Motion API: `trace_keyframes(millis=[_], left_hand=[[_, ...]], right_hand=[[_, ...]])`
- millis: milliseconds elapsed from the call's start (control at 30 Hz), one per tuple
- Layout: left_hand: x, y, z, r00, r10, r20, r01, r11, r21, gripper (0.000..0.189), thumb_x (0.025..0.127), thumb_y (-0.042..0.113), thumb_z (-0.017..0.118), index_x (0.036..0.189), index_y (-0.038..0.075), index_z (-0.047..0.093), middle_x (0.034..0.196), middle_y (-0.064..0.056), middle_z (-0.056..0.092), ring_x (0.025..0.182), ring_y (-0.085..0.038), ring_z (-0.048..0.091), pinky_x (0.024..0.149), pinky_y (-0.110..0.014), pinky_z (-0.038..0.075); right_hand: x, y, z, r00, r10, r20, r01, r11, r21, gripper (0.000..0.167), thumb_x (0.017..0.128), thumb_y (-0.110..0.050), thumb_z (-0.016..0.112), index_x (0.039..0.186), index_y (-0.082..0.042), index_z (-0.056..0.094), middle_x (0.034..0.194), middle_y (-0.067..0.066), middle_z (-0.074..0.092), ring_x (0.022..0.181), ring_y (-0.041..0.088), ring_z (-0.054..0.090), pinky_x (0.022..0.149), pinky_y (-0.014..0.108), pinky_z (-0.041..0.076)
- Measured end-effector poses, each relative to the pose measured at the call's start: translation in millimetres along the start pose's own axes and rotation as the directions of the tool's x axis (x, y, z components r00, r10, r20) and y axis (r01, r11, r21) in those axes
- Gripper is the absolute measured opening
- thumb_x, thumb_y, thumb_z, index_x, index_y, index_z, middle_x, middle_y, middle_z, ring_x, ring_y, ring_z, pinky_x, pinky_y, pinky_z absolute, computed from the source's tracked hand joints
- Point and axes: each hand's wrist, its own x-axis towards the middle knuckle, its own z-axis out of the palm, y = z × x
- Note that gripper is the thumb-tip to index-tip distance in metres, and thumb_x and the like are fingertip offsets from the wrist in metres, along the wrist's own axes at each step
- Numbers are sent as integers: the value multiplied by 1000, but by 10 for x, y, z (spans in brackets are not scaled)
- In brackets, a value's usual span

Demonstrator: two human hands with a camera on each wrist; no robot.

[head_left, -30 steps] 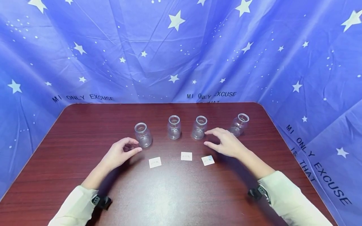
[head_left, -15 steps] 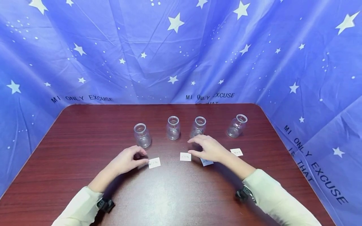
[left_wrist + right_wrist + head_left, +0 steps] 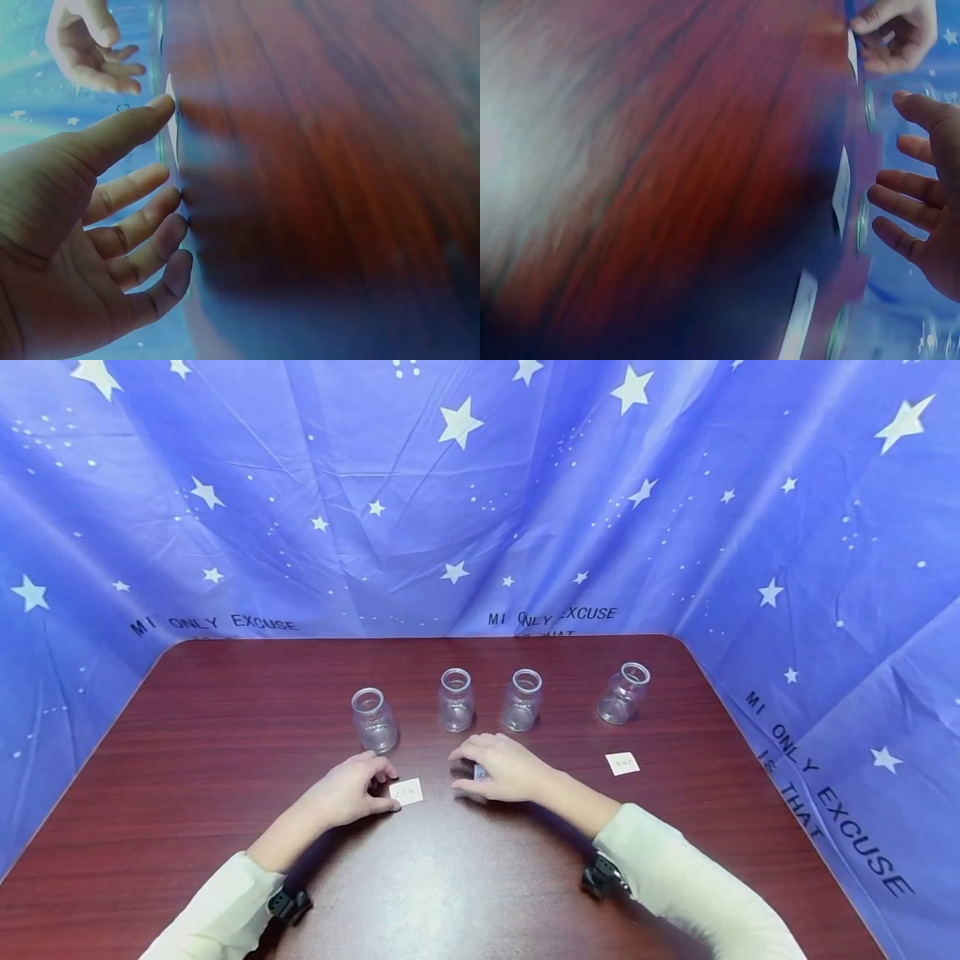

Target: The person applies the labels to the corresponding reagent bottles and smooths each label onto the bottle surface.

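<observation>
My left hand (image 3: 347, 792) rests beside a small white card (image 3: 406, 792) with handwriting on it. Its thumb lies near the card's lower left edge, fingers bent loosely; in the left wrist view the fingertips meet the table and the thumb reaches the card. My right hand (image 3: 510, 768) hovers over a middle card (image 3: 479, 772), mostly covered, with fingers and thumb apart and holding nothing. Farther right lies another white card (image 3: 622, 764). Behind the left hand stands a clear glass jar (image 3: 374, 722); two more jars stand behind the right hand, one (image 3: 456, 702) left of the other (image 3: 521, 702).
A further glass jar (image 3: 622, 695) stands at the right, behind the right card. All the jars are upright and uncapped on the reddish-brown table (image 3: 225, 735). A blue star-patterned cloth (image 3: 337, 485) hangs around the table's far and side edges.
My right hand has moved left from beside the right-hand jars to above the middle card, uncovering the right card. My left hand has shifted right, from the left jar to the left card.
</observation>
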Motion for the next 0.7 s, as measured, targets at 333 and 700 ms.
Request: trace_keyframes(millis=[333,700], left_hand=[[7,17,-14,1000,4,3,-4,1000,16,30,68,24,81,87,9,64,78,3,56,71,-8,53,66,-25,44],[27,27,-29,1000,0,25,0,1000,3,29,68,25,80,87,10,65,79,4,56,71,-8,53,67,-25,45]], right_hand=[[215,-242,181,996,-19,92,25,998,-60,37,86,-45,60,114,-20,63,104,-7,63,101,9,57,85,29,46],[355,-306,286,989,13,145,-2,997,-73,40,84,-48,62,115,-23,64,99,-5,55,90,10,52,79,26,44]])
